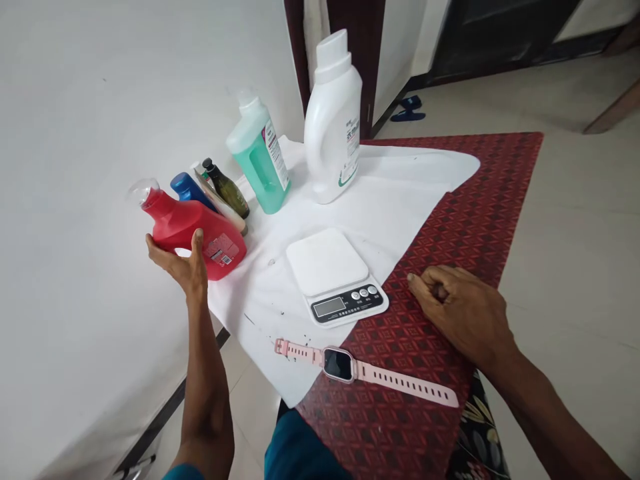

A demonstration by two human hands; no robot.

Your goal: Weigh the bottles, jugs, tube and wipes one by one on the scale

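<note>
The red bottle [200, 217] is in the left hand [185, 268], which is closed around its handle side: the thumb presses the near face and the fingers wrap the side toward the wall [90, 133]. The bottle leans, its clear cap [143, 192] up and to the left of the hand, its base down and to the right, at the left edge of the white cloth [395, 213]. Whether the base bears on the cloth, I cannot tell.

Just behind the red bottle stand a blue bottle [191, 189], a pale container [223, 205] and an olive bottle [227, 190] with a black cap, close together. Farther right are a green bottle [256, 170] and a tall white bottle [335, 103], both upright on the cloth.

Right of the red bottle, and apart from it, a white kitchen scale [327, 263] sits with its display toward the person. A pink watch [338, 364] lies unfastened nearer the person, across the cloth's edge and the red patterned worktop [385, 427].

The right hand [465, 310] rests on the worktop beyond the scale, narrow, fingers curled into a loose fist, well apart from the red bottle. Dark blue slippers [409, 115] lie on the floor [565, 253].
</note>
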